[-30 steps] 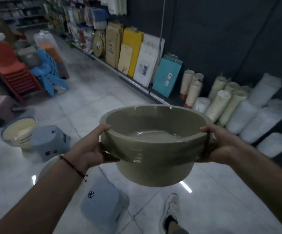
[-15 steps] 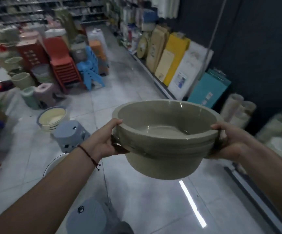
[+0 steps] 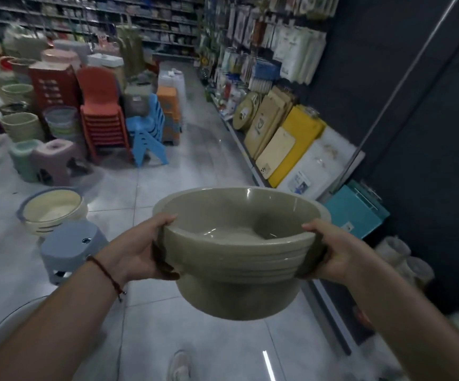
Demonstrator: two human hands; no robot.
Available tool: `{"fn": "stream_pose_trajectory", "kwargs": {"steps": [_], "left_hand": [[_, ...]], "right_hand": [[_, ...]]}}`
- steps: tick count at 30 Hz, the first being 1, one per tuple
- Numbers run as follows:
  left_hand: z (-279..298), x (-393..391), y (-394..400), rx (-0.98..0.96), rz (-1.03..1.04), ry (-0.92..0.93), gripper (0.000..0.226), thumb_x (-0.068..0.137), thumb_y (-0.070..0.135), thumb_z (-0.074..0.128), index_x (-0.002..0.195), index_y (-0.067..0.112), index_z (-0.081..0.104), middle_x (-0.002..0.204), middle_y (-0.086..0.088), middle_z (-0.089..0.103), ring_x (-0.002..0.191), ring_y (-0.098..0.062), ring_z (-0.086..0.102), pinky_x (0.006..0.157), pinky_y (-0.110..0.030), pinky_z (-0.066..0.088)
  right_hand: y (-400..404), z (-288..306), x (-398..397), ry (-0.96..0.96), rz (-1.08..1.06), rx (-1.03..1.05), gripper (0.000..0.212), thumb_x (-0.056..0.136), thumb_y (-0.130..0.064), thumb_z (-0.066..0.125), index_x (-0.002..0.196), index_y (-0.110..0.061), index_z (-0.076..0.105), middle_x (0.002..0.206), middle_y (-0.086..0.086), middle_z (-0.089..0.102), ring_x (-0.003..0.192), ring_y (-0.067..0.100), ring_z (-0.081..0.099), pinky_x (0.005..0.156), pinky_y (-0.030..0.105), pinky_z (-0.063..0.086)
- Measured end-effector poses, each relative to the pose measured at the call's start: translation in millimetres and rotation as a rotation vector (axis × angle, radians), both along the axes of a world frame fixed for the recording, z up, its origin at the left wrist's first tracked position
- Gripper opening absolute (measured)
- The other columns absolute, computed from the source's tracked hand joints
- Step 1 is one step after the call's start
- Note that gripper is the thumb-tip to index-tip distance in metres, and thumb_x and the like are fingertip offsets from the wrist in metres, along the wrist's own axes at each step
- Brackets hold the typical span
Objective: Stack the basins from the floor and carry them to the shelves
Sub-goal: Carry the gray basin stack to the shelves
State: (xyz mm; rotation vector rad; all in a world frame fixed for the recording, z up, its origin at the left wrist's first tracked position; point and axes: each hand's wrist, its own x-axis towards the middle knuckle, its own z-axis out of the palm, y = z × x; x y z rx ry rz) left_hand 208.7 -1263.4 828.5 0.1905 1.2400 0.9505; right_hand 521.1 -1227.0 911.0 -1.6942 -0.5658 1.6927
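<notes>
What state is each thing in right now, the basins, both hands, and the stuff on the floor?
Olive basins: nested in a stack, upright, held off the floor.
Left hand: grips the stack's left rim.
Right hand: grips the right rim.
Cream basins: stacked, upright on the floor.
Blue stool: standing upright.
Red chairs: stacked.

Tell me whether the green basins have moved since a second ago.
Yes. The green basins, gripped by both hands, have gone forward down the aisle: the yellow board on the right shelf now sits nearer.
</notes>
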Motion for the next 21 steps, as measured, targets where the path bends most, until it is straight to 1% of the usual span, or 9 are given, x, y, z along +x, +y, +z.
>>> {"fn": "stream_pose_trajectory", "kwargs": {"steps": [2,4,6,8,9,11,14,17,21], "left_hand": [[-0.6,-13.9,46.7,-0.012,-0.027,0.020,0.087,0.058,0.043,0.078,0.132,0.011,0.047,0.130,-0.022,0.053,0.115,-0.044,0.054,0.082,-0.057,0.052],[0.0,-30.6,95.0,-0.025,-0.022,0.031,0.087,0.058,0.038,0.077,0.134,0.010,0.046,0.130,-0.023,0.053,0.115,-0.044,0.055,0.080,-0.056,0.053],[4.2,-47.4,144.2,-0.015,-0.009,0.055,0.084,0.062,0.032,0.076,0.136,0.010,0.044,0.130,-0.024,0.053,0.115,-0.044,0.055,0.084,-0.058,0.052],[10.1,-60.3,185.5,-0.016,0.006,0.072,0.079,0.068,0.029,0.076,0.137,0.011,0.043,0.130,-0.024,0.053,0.114,-0.044,0.055,0.085,-0.060,0.052],[13.4,-65.4,203.9,-0.008,-0.002,0.080,0.081,0.067,0.028,0.078,0.138,0.012,0.043,0.130,-0.024,0.053,0.114,-0.044,0.056,0.085,-0.061,0.053],[17.7,-74.3,239.5,0.021,-0.033,0.083,0.093,0.057,0.027,0.084,0.140,0.015,0.044,0.131,-0.023,0.054,0.114,-0.045,0.057,0.083,-0.063,0.052],[26.6,-80.5,292.0,0.037,-0.067,0.088,0.097,0.052,0.025,0.086,0.140,0.016,0.045,0.133,-0.022,0.054,0.115,-0.046,0.057,0.086,-0.066,0.050],[28.0,-78.9,343.7,0.017,-0.058,0.076,0.093,0.055,0.024,0.086,0.139,0.014,0.046,0.133,-0.024,0.054,0.113,-0.046,0.059,0.087,-0.062,0.051],[24.1,-69.9,413.0,-0.039,-0.070,0.073,0.090,0.059,0.023,0.083,0.139,0.008,0.043,0.133,-0.026,0.054,0.113,-0.046,0.060,0.095,-0.059,0.048]], "right_hand": [[50.7,-2.1,-18.6,-0.013,-0.006,-0.004,0.036,0.082,-0.014,0.068,0.112,-0.015,0.047,0.113,0.022,0.052,0.106,0.041,0.054,0.092,0.064,0.046],[96.3,-6.0,-35.8,-0.018,-0.024,-0.017,0.041,0.081,-0.013,0.069,0.116,-0.016,0.048,0.115,0.021,0.053,0.108,0.041,0.055,0.092,0.064,0.047],[140.4,-8.5,-50.2,0.001,-0.026,-0.016,0.032,0.084,-0.013,0.067,0.111,-0.012,0.051,0.116,0.020,0.054,0.111,0.039,0.054,0.093,0.061,0.047],[176.3,-10.1,-58.6,0.031,-0.056,-0.035,0.013,0.089,-0.013,0.062,0.096,-0.007,0.053,0.111,0.019,0.055,0.110,0.036,0.055,0.092,0.057,0.048],[191.6,-10.1,-61.2,0.052,-0.073,-0.045,0.011,0.090,-0.013,0.061,0.091,-0.008,0.051,0.110,0.020,0.054,0.109,0.036,0.055,0.093,0.057,0.048],[222.7,-12.5,-62.1,0.095,-0.084,-0.056,0.018,0.087,-0.013,0.064,0.099,-0.008,0.052,0.115,0.021,0.052,0.110,0.038,0.054,0.092,0.061,0.048],[273.2,-17.3,-62.3,0.148,-0.106,-0.056,0.040,0.084,-0.013,0.067,0.118,-0.012,0.046,0.120,0.020,0.049,0.110,0.040,0.052,0.089,0.063,0.049],[327.3,-20.5,-58.9,0.182,-0.105,-0.054,0.044,0.082,-0.014,0.069,0.119,-0.015,0.046,0.117,0.022,0.051,0.109,0.041,0.053,0.089,0.063,0.049],[406.8,-31.5,-45.4,0.204,-0.063,-0.048,0.042,0.081,-0.014,0.069,0.116,-0.018,0.048,0.113,0.021,0.052,0.105,0.040,0.055,0.088,0.062,0.050]]}}
